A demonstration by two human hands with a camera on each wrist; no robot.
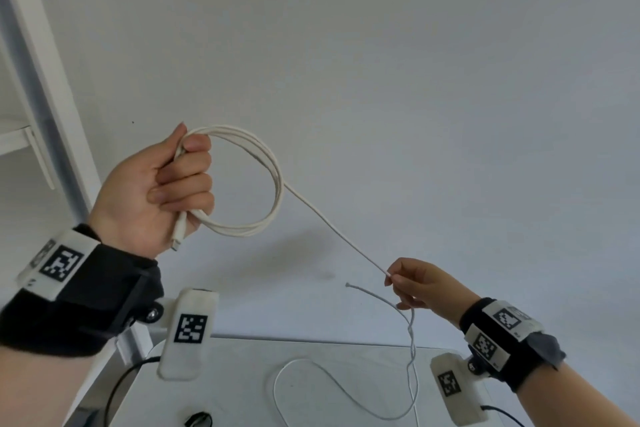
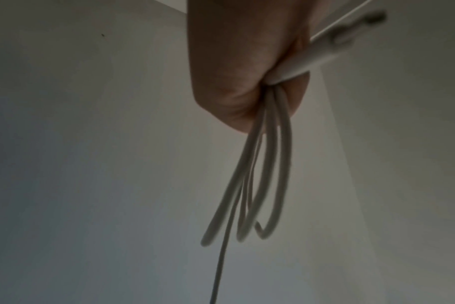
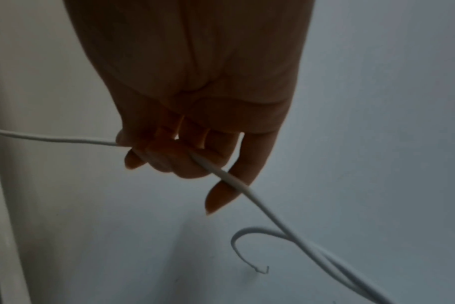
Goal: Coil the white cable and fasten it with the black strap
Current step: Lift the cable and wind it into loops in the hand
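Note:
My left hand is raised in a fist round several loops of the white cable, and a connector end sticks out below the fist. In the left wrist view the loops hang from the left hand. A straight run of cable leads down to my right hand, which pinches it. In the right wrist view the cable passes through the fingers of that hand. Slack trails onto the table, and a dark object there may be the black strap.
The white table lies at the bottom, with a black wire at its left edge. A white shelf frame stands at the left. A plain pale wall fills the background.

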